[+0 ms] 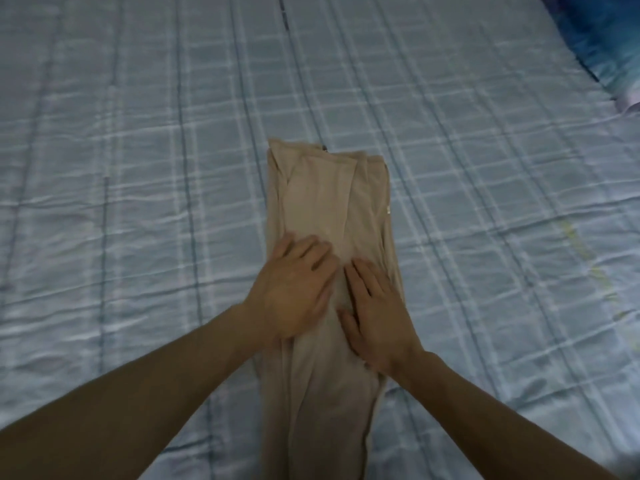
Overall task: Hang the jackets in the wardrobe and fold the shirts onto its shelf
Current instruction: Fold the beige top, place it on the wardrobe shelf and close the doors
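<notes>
A beige shirt (322, 199) lies on the bed, folded lengthwise into a long narrow strip that runs from the middle of the view down to the bottom edge. My left hand (294, 292) rests flat on the strip's left half, fingers spread. My right hand (375, 318) lies flat on its right half, just beside the left hand. Both palms press on the cloth and neither grips it. No wardrobe or jacket is in view.
The bed is covered by a pale blue checked quilt (138, 168) that fills nearly the whole view. A dark blue patterned pillow or blanket (602, 39) lies at the top right corner.
</notes>
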The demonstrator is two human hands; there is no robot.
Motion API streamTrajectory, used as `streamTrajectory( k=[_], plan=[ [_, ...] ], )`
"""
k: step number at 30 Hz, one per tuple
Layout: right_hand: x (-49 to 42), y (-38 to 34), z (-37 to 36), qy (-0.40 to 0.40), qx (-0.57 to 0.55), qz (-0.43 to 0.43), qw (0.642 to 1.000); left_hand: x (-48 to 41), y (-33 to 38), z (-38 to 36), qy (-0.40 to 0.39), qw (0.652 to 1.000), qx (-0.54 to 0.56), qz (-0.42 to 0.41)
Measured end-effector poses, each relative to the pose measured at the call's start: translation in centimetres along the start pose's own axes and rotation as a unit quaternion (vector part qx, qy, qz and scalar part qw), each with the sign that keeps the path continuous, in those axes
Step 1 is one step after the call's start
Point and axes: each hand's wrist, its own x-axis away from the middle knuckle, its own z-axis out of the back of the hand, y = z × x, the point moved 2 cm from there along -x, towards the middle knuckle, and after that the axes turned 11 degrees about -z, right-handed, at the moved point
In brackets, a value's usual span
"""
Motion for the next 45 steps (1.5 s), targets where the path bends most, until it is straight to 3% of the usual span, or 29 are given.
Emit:
streamTrajectory(
  k=[7,10,13,17,20,24,31,34,38,41,45],
  plan=[
    [2.5,-0.4,1.5,0.03,0.035,-0.069,0.997,4.5,4.8,0.2,-0.056,0.995,0.026,0.08],
    [3.0,-0.5,2.1,0.002,-0.04,-0.061,0.997,5.9,5.9,0.3,-0.069,0.994,0.032,0.072],
    [3.3,0.5,3.0,0.025,-0.085,-0.049,0.995,7.4,7.6,1.2,-0.067,0.995,0.035,0.059],
    [4.5,2.3,3.8,0.059,-0.027,-0.059,0.996,10.0,10.8,2.6,-0.042,0.997,0.056,0.033],
    [7.0,1.7,3.7,0.072,-0.013,0.02,0.997,12.3,13.7,3.5,-0.031,0.995,0.084,-0.034],
    [12.8,0.2,1.1,-0.035,-0.047,0.207,0.977,15.0,16.5,4.3,-0.049,0.991,0.088,-0.091],
    [19.1,1.7,-2.0,-0.094,0.026,0.268,0.958,21.2,18.8,0.9,-0.156,0.981,0.1,-0.062],
    [19.6,0.6,-2.0,-0.085,0.061,0.27,0.957,21.8,19.9,0.6,-0.139,0.985,0.092,-0.05],
    [19.9,-0.5,-2.6,-0.039,0.069,0.233,0.969,21.5,19.6,0.6,-0.049,0.995,0.066,-0.057],
    [19.9,-1.6,-2.5,-0.01,0.01,0.197,0.98,21.1,18.7,0.9,-0.002,0.996,0.074,-0.044],
    [19.2,-2.5,-0.5,-0.031,-0.136,0.111,0.984,20.4,17.3,3.0,0.012,0.988,0.142,0.058]
  ],
)
